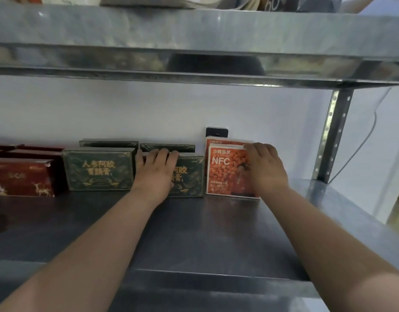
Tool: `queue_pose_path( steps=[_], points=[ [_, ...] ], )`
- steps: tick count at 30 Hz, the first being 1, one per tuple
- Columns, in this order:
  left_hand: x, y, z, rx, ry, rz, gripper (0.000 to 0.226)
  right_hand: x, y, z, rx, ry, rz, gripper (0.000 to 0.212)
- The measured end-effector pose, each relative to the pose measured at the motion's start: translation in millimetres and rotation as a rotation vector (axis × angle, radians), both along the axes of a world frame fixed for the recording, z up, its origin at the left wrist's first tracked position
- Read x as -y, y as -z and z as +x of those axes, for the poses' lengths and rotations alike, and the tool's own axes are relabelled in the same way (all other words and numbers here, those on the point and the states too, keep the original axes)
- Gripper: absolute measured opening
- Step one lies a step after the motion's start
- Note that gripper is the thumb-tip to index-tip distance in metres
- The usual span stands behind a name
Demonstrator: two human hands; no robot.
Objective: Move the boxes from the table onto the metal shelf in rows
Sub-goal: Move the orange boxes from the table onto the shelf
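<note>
We read 沙棘原浆 and a large white NFC on the orange box (225,170), a smaller NFC lower down, gold 人参阿胶 on the left green box (99,170), only 阿胶 showing on the right green box (190,176), the red box (20,176) lettering too blurred for us.

Metal shelf (194,233): grey steel deck, lower centre of frame.

Red boxes (20,176): gold deer print, upright, far left, ranked front to back.

Front-left green box (99,170): dark green, gold characters, upright on long edge, left of centre, just beside the red boxes.

Front-right green box (189,176): same design, upright, centre; partly covered by left hand (156,167), fingers hooked over top edge.

Rear green boxes (108,144): two, upright behind the front pair, only top strips showing.

Front orange box (227,170): white border, orange berry picture, "NFC" lettering, upright, right of centre, just beside the front-right green box; upper right corner gripped by right hand (266,167).

Rear orange box (216,139): close behind, top edge showing.
</note>
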State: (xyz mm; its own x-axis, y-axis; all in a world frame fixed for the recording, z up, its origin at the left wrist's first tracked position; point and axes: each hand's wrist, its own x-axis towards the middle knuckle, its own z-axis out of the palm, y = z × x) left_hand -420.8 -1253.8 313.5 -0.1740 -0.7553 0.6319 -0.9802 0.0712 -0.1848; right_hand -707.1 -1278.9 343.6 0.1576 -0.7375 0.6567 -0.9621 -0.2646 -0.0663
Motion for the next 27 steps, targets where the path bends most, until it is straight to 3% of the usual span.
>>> queue_pose_path(
  steps=[14, 21, 24, 27],
  points=[
    [17.8, 12.5, 5.8, -0.078, -0.007, -0.011, 0.092, 19.5, 19.2, 10.8, 0.004, 0.055, 0.122, 0.078],
    [6.2, 10.9, 3.5, -0.122, 0.011, -0.017, 0.097, 10.6, 24.3, 9.7, -0.014, 0.052, 0.091, 0.075],
    [-9.1, 11.6, -3.0, -0.162, 0.133, -0.120, 0.066, -13.1, 26.3, 9.8, -0.023, -0.056, -0.046, 0.060],
    [-34.5, 10.4, -18.8, -0.267, 0.238, 0.128, 0.020, -41.4, 40.3, 8.6, -0.061, -0.113, 0.140, 0.061]
  ],
)
